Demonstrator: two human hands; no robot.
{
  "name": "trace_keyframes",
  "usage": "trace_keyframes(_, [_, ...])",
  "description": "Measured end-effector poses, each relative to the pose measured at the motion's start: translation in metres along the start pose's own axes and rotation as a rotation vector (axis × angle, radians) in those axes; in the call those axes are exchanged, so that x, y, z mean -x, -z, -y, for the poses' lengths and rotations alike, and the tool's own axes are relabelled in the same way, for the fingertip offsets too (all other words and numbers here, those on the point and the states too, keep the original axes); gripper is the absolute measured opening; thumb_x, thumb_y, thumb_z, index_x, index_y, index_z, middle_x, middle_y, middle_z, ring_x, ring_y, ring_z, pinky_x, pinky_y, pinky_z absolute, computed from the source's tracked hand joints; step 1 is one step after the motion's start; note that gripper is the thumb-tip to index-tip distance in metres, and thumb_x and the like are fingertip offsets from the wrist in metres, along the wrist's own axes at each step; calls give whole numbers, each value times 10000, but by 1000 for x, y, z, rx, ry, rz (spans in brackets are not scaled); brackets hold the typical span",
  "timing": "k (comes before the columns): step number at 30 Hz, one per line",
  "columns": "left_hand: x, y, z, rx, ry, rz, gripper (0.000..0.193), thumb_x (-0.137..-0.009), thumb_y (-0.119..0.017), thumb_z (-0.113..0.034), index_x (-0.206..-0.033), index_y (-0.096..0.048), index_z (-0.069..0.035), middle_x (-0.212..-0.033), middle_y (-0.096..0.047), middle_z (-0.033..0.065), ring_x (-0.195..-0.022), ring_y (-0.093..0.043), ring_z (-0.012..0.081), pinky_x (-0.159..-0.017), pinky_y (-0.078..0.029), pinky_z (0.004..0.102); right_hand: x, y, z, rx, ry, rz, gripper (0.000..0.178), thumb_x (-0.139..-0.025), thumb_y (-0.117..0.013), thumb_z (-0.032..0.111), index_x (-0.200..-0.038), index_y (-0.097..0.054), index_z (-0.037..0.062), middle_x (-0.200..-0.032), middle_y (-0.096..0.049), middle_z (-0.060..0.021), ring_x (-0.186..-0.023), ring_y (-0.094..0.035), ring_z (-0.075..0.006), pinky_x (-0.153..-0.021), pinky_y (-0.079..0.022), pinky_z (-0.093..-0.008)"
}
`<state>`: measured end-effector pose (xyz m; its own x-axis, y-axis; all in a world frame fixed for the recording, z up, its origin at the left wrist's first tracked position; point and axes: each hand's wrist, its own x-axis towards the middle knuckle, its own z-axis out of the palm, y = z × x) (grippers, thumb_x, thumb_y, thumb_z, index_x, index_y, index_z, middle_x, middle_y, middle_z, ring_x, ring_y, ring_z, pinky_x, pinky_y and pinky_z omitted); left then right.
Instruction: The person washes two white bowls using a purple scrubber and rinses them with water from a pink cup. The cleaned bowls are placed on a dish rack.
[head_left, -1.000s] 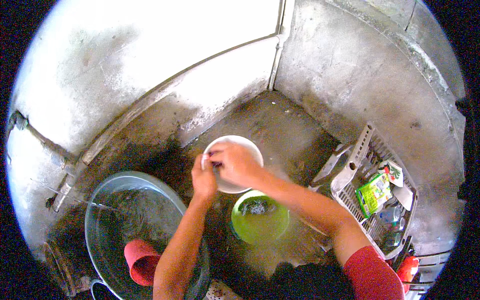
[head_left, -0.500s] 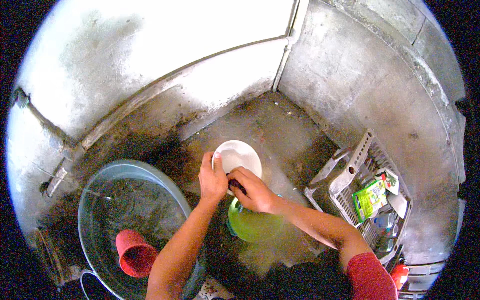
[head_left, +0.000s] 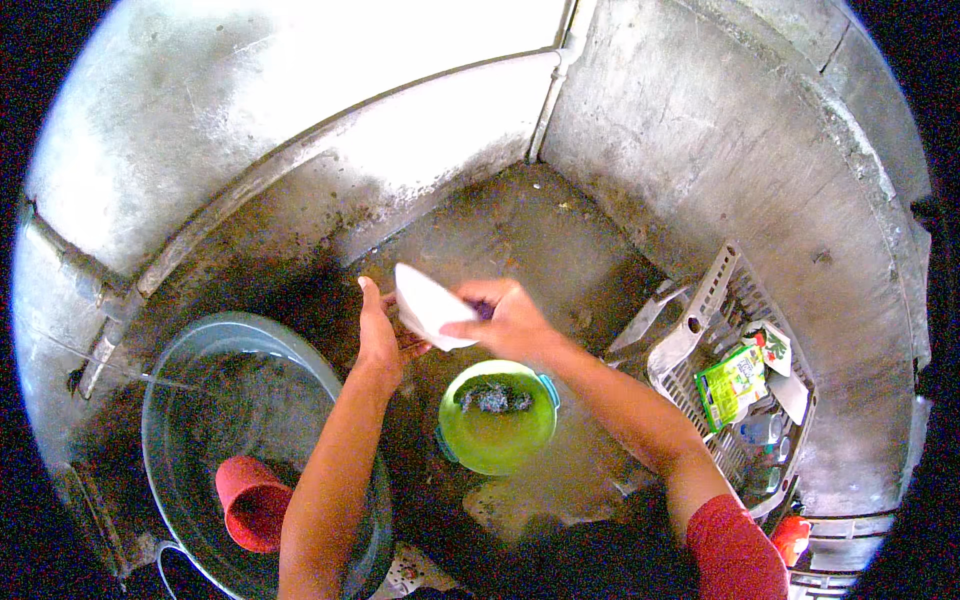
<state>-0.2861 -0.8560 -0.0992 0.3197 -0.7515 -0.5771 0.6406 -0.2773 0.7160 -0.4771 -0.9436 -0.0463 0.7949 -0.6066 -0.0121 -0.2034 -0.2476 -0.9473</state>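
Observation:
A white bowl [head_left: 432, 308] is tilted on its side above the floor. My right hand [head_left: 508, 322] grips it, thumb along the lower edge, and a dark purple scrubber [head_left: 482, 309] shows at that same hand. On the bowl's other side, my left hand [head_left: 380, 335] has its thumb raised and its fingers apart; some fingertips are hidden behind the bowl, so I cannot tell whether they touch it. Just below both hands stands a small green tub [head_left: 497, 440] with blue handles, holding cloudy liquid and a grey, crumpled scouring pad [head_left: 494, 398].
At left, a large grey-blue basin [head_left: 152, 440] of water holds a red plastic dipper [head_left: 256, 506]. On the right, a tilted grey plastic crate [head_left: 672, 352] contains a green packet [head_left: 733, 388] and small containers. Walls with a pipe [head_left: 545, 110] enclose the wet floor.
The bowl has turned from facing up to tilted on its side. My left hand has loosened, its thumb coming off the rim. The scouring pad in the green tub has come into view.

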Motion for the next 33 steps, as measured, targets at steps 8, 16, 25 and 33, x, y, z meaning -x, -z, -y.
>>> trace_keyframes(8, [24, -19, -17, 406, 87, 394, 599, -1045, -407, -518, -1438, -471, -70, -1435, -537, 155, -1313, -518, 351, -1064, -446, 586, -17, 20, -12, -1115, -66, -255, 402, -869, -763, 187, -1177, -651, -45, -1101, -709, -143, -984, -691, -244, -906, -555, -383])
trace_keyframes(16, [17, -12, -13, 262, -94, 355, 317, -1063, -486, -170, -1311, -525, 24, -1224, -661, 159, -1050, -696, 275, -937, -598, 439, -28, -6, -70, -9, -159, -951, 193, -936, -719, 163, -1043, -710, 3, -891, -721, -73, -799, -633, -122, -737, -525, -296])
trace_keyframes(25, [35, -18, -6, -192, -222, 217, 346, -961, -429, 23, -1271, -582, 49, -1213, -650, 131, -1037, -656, 226, -904, -546, 343, 7, -80, -17, 306, 676, -370, 370, -873, -638, -41, -1240, -623, 4, -1393, -574, -220, -1374, -488, -404, -1116, -421, -469])
trace_keyframes(33, [23, -25, 2, -90, -346, 54, 267, -1068, -481, -176, -1193, -627, 9, -1065, -683, 77, -942, -613, 150, -869, -486, 324, -49, -29, 17, 479, 291, -318, 286, -884, -628, 36, -1168, -655, 12, -1251, -648, -203, -1258, -582, -375, -1042, -485, -461])
